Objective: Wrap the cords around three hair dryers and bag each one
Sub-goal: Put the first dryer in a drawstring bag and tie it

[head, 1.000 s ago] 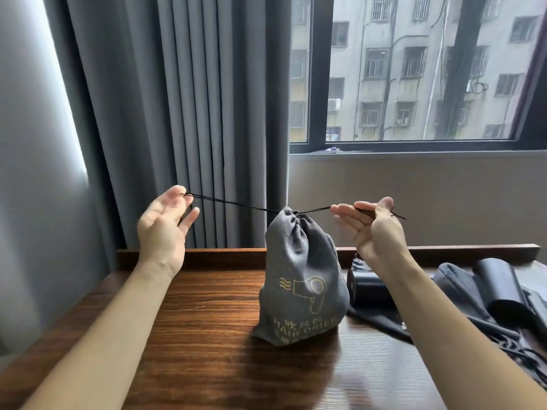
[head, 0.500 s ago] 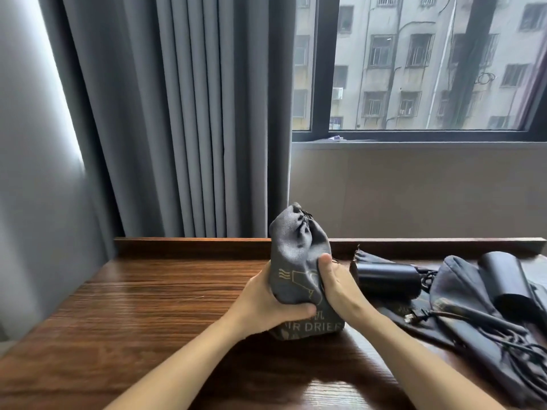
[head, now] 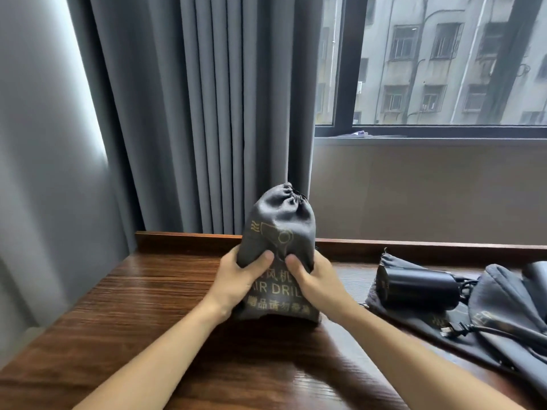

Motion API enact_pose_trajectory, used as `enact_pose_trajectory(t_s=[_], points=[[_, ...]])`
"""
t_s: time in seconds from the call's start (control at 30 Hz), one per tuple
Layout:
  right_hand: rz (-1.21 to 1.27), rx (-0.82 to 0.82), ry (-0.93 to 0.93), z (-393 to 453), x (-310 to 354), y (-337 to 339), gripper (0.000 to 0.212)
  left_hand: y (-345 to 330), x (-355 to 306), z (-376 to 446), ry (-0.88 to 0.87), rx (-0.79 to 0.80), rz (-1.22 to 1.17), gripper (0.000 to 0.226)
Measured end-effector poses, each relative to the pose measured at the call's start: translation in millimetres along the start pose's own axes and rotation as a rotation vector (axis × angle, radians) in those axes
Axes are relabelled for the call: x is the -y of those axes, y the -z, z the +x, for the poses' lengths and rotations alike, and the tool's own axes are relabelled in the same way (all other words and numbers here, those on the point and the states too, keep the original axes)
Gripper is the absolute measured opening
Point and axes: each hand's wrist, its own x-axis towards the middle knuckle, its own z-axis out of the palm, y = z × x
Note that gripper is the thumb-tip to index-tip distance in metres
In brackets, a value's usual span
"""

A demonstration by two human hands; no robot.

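Observation:
A grey drawstring bag (head: 279,220) with a gold hair-dryer print stands upright on the wooden table (head: 133,306), its mouth cinched tight at the top. My left hand (head: 236,279) grips its left side and my right hand (head: 313,281) grips its right side, thumbs pressing the front. To the right a black hair dryer (head: 417,287) lies on a flat grey bag (head: 414,318), its cord and plug (head: 450,331) trailing loose. Another grey bag (head: 503,303) lies crumpled at the far right with a dark dryer part (head: 537,275) at the frame's edge.
Grey curtains (head: 192,113) hang behind the table's raised back rim (head: 183,236). A window (head: 444,60) and a beige wall stand behind on the right. A grey wall runs along the table's left side.
My hands let go of the drawstrings and dropped to grip the bag's sides. The bag has since shifted slightly and stands more upright, facing me.

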Motion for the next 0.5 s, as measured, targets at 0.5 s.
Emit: enact_pose_trajectory(t_s=[0.5], points=[[0.059, -0.097, -0.265, 117, -4, -176, 0.03, 158, 42, 102, -0.054, -0.52, 0.238, 0.058]])
